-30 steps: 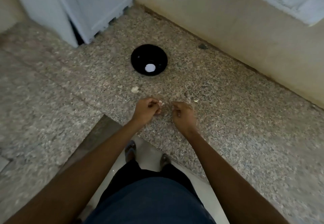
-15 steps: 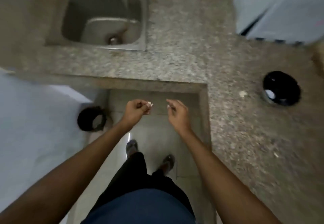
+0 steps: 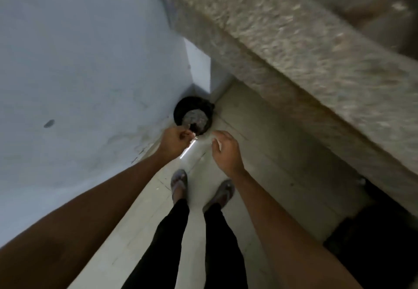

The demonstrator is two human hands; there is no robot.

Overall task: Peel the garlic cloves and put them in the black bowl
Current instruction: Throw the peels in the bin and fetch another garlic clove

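Head view: tiled floor, granite counter.

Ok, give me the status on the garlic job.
Done: cannot be judged; the black bowl is out of view. In hand: the left hand pinches a small scrap, probably peel, above the dark bin on the floor; the right hand is open and empty. Left: likely dropping the scrap, then going to the blurred counter for more peeling.

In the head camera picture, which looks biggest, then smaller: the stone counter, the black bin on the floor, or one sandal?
1. Stone counter, though it's nearer the camera.
2. Black bin.
3. Sandal, only slightly smaller.
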